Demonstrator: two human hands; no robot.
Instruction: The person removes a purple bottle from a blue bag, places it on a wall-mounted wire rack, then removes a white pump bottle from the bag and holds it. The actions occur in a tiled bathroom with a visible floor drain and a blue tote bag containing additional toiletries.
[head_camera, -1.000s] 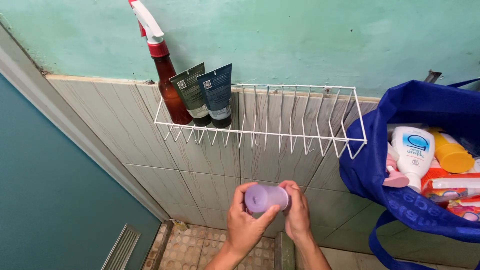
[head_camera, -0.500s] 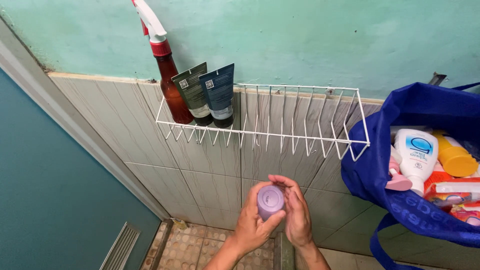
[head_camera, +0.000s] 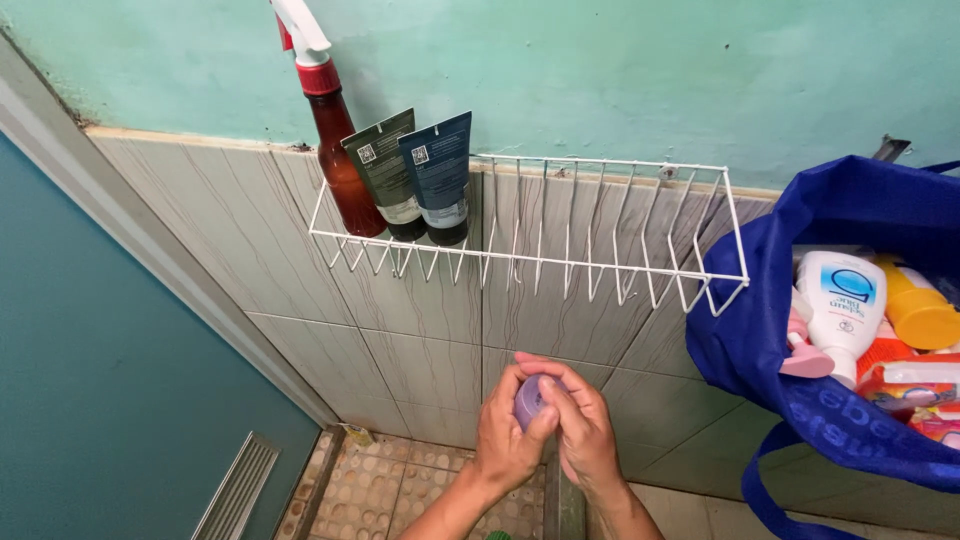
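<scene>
Both hands closed on small purple bottle (head_camera: 530, 400), grip tight: left hand (head_camera: 508, 432) cups its side, right hand (head_camera: 578, 428) wraps across the front. Bottle sits between palms, round end facing camera, long axis pointing away toward tiled wall. White wire rack (head_camera: 600, 270) above grip; blue bag (head_camera: 800, 330) up right.

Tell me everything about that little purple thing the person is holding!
The purple container looks like a small, smooth plastic bottle with a round end facing the camera. Both hands wrap it: the left hand grips from the left, the right hand covers its right side, hiding most of it. It is held in the air below the white wire rack.
</scene>
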